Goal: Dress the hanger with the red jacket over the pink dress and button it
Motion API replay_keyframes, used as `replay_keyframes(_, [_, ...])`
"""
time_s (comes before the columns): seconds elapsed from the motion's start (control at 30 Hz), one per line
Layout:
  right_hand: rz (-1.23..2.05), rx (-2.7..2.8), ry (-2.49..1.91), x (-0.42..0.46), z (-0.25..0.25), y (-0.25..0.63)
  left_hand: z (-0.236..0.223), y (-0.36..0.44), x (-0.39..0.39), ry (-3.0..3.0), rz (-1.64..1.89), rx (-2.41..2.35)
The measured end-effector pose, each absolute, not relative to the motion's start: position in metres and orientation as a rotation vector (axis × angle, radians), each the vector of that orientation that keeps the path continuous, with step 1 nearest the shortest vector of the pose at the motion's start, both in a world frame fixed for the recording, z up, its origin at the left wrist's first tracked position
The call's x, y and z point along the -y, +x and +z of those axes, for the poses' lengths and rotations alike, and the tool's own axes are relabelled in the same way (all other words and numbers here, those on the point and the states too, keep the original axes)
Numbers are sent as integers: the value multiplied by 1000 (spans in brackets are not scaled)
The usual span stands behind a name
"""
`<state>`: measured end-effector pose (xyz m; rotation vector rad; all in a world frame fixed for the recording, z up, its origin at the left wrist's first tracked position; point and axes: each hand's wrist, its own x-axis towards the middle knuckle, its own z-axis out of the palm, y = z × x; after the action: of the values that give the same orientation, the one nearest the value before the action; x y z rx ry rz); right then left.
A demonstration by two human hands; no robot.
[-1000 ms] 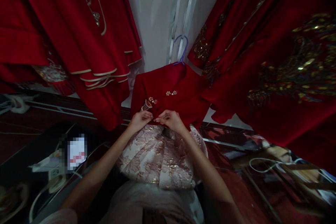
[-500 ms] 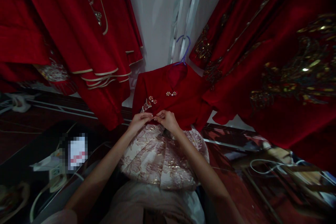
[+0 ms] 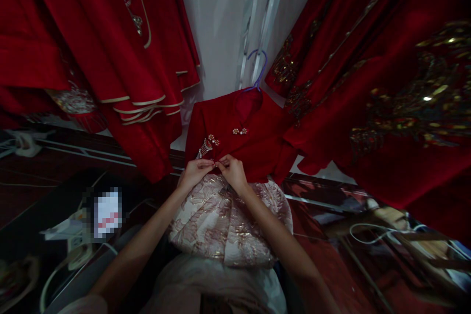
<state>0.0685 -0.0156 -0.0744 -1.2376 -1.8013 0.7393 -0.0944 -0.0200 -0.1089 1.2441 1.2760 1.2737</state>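
A short red jacket [image 3: 253, 152] hangs on a purple hanger [image 3: 262, 71], above a pale pink and gold brocade skirt [image 3: 228, 221]. Jewelled flower clasps [image 3: 240, 131] sit on the jacket's front, and a beaded tassel ornament [image 3: 205, 148] hangs at its left side. Near the lower hem, my left hand [image 3: 197, 174] pinches a small beaded clasp from the left. My right hand [image 3: 232, 172] pinches at the same spot from the right, fingertips almost touching the left ones. Most of this clasp is hidden by the fingers.
Red garments with pale piping [image 3: 147, 59] hang at the left, and sequinned red garments [image 3: 405, 108] at the right. A dark table [image 3: 33, 221] at lower left bears a blurred-out white item [image 3: 107, 213] and cables. A wooden frame with a white cord [image 3: 371, 233] stands at lower right.
Both hands stay at the hem clasp with only a slight shift of the fingers. The jacket and skirt hang as before.
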Motion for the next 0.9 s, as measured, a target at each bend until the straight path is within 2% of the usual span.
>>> replay_keyframes(0.47, [600,1869,-1238,19,-79,67,-102,-91,20,1317,1293,-1326])
replay_keyframes(0.9, [471,1930,-1297,22,-81,64,-123,-93,7,1451,1286,-1334])
